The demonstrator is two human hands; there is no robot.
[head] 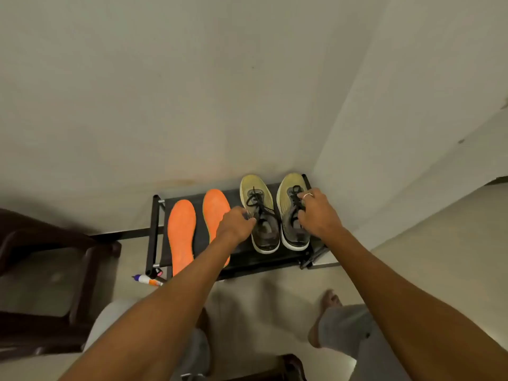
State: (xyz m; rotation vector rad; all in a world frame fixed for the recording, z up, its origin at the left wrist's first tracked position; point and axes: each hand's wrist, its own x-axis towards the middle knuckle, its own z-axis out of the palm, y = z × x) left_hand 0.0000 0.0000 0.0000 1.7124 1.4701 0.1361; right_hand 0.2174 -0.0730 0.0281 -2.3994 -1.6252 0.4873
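Note:
Two yellow-and-grey sneakers with black laces stand side by side at the right end of a low black shoe rack (156, 229), toes toward the wall. My left hand (236, 224) grips the collar and lace area of the left sneaker (258, 210). My right hand (316, 213), with a ring on one finger, grips the opening of the right sneaker (291, 193). Two orange insoles lie flat on the rack's left part: the left insole (181, 235) and the right insole (215, 210), which my left forearm partly covers.
The rack sits in a corner between two pale walls. A dark wooden chair (49, 270) stands to the left. A white glue tube (147, 279) with an orange cap lies on the floor by the rack's front left leg. My bare foot (327, 306) rests on the tiled floor.

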